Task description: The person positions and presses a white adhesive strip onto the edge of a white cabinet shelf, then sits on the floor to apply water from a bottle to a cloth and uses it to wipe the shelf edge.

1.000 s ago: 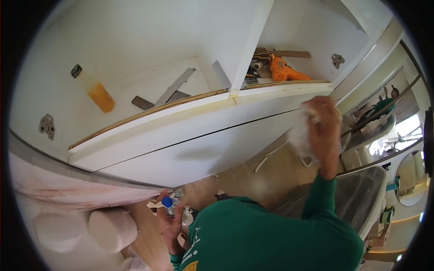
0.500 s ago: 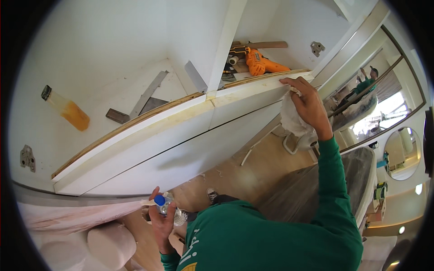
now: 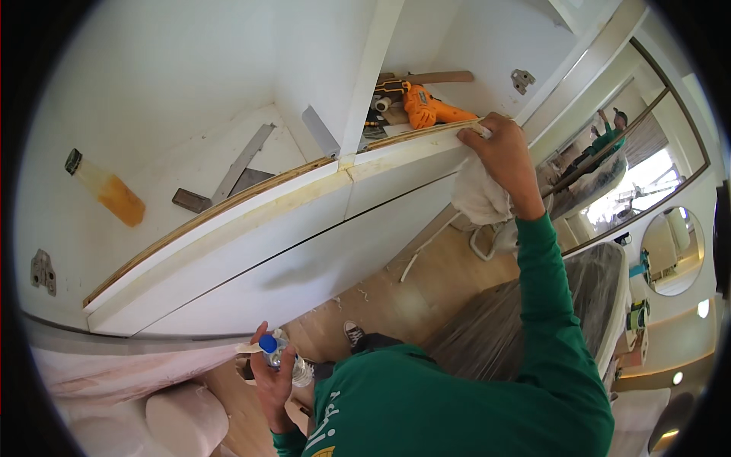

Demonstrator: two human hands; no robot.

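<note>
My right hand (image 3: 505, 164) is closed on a white cloth (image 3: 478, 194), pressing its upper part against the top edge of the white cabinet front (image 3: 411, 160); the rest hangs down below my fingers. Yellowish smears mark this edge, and bare plywood shows behind it. Low at the left, my left hand (image 3: 270, 385) grips a clear plastic bottle (image 3: 301, 373) with a blue cap, held tilted beside my body. A pale strip by those fingers is too small to make out.
Inside the cabinet lie an orange power tool (image 3: 426, 108), a jar of amber liquid (image 3: 118, 198), a dark block (image 3: 190, 200) and metal strips (image 3: 244, 161). A plastic-wrapped piece of furniture (image 3: 487, 327) stands at my right. A mirror (image 3: 655, 152) hangs beyond.
My right hand has moved up and left along the cabinet edge with the cloth, and its fingers now press on the top. My left hand still holds the bottle. The view has shifted slightly.
</note>
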